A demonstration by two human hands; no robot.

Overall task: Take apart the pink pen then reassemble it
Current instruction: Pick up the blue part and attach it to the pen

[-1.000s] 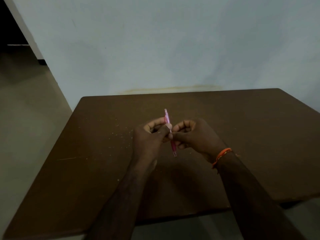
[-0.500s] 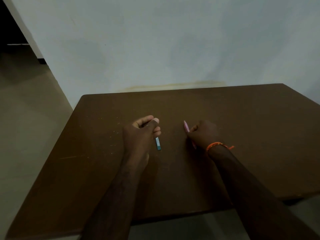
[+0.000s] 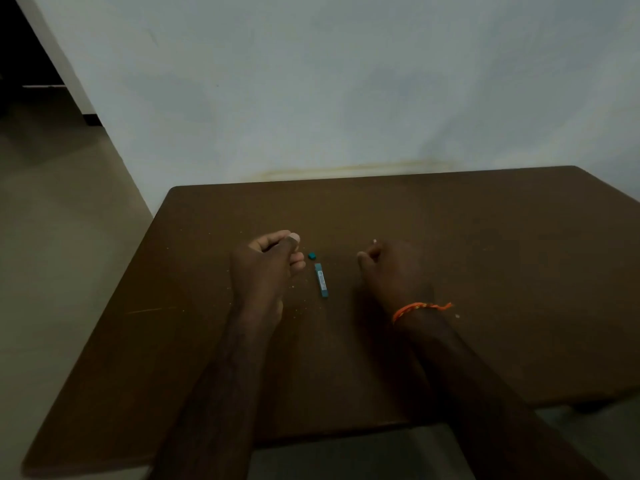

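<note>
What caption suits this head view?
Two hands rest on a table beside a teal stick and teal bit.

Two hands (image 3: 266,268) (image 3: 394,271), two teal pieces (image 3: 321,280) (image 3: 312,256), one table (image 3: 485,271).

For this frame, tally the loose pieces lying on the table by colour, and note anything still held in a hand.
Teal pieces lying on the brown table: 2, a long teal piece and a small teal bit
Pale tip showing above the closed right hand: 1, too little visible to identify
Visible in the left hand: 0
Total: 3
</note>
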